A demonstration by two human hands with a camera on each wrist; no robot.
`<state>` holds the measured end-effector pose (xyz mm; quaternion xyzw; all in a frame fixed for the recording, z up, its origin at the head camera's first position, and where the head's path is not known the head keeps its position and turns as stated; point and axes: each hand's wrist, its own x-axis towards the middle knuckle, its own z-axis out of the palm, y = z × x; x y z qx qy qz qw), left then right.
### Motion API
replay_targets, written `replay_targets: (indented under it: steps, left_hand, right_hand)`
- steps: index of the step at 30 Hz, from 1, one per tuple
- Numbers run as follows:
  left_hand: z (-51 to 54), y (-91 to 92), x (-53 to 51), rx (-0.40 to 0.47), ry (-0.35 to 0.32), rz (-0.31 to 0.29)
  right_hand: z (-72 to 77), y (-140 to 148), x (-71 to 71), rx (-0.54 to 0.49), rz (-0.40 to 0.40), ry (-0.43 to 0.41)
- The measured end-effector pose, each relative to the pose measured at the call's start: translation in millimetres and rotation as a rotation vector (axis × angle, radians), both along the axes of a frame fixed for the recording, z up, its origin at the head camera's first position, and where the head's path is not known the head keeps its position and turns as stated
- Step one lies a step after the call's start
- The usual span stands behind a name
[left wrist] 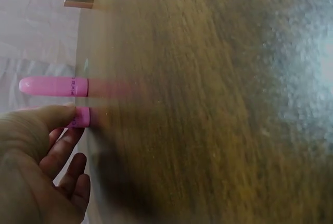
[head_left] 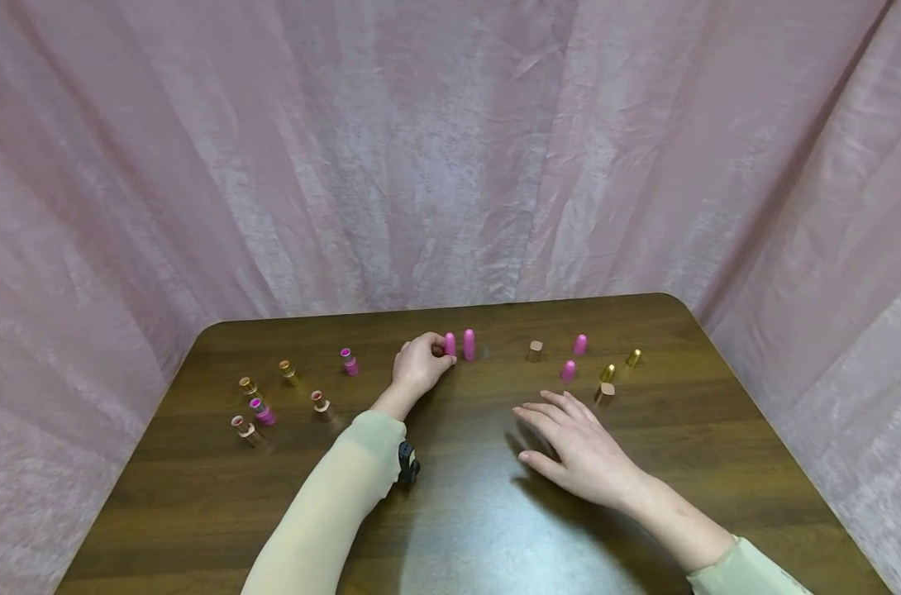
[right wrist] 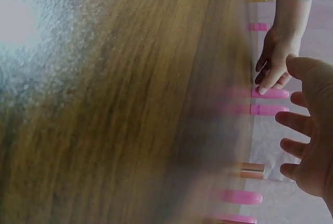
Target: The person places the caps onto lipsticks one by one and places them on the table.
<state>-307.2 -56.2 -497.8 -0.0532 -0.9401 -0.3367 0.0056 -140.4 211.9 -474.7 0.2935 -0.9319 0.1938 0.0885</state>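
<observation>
Near the back edge of the table, the left hand (head_left: 421, 364) pinches a pink rounded tube (head_left: 450, 344) between thumb and fingers. Just right of it a second pink tube (head_left: 469, 345) stands upright, with a small gap between the two. The left wrist view shows the left hand (left wrist: 49, 156) with its thumb and a finger on the pinched tube (left wrist: 82, 117), beside the other tube (left wrist: 54, 86). The right hand (head_left: 573, 446) hovers palm down over the table with spread fingers, holding nothing; it also shows in the right wrist view (right wrist: 315, 130).
On the left of the brown table (head_left: 197, 496) stand several uncapped lipsticks, among them a pink one (head_left: 350, 362) and a gold one (head_left: 288, 373). Several caps are on the right: pink (head_left: 580, 345), gold (head_left: 633, 358) and copper (head_left: 535, 351). A pink curtain (head_left: 421, 165) hangs behind.
</observation>
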Motion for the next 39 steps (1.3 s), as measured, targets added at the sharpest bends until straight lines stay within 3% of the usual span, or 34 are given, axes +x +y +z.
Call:
replay_targets:
  steps: [12, 18, 23, 28, 31, 35, 39]
  left_hand:
    - [-3.7, -12.7, -2.2, 0.024, 0.017, -0.012]
    - [12.3, -26.4, 2.3, -0.03, 0.035, -0.051]
    - [30.6, -39.7, 11.6, -0.179, 0.094, -0.167]
    - [44.0, -49.0, 28.1, -0.356, 0.219, -0.283]
    - [48.8, -49.8, 43.4, -0.428, 0.304, -0.345]
    - [51.0, -42.9, 71.1, -0.481, 0.383, -0.455]
    - [45.5, -36.0, 102.5, -0.511, 0.407, -0.585]
  right_hand:
    - [-0.9, -3.0, -0.6, -0.001, 0.009, -0.012]
    - [2.7, 4.6, -2.2, -0.004, -0.01, 0.003]
    - [5.1, 16.3, -4.0, 0.002, -0.047, 0.021]
    - [6.3, 28.6, -3.4, 0.016, -0.08, 0.026]
    - [7.5, 34.8, -1.5, 0.017, -0.098, 0.014]
    - [9.3, 39.8, 2.5, 0.013, -0.113, 0.007]
    - [11.3, 39.1, 6.9, 0.023, -0.103, 0.016]
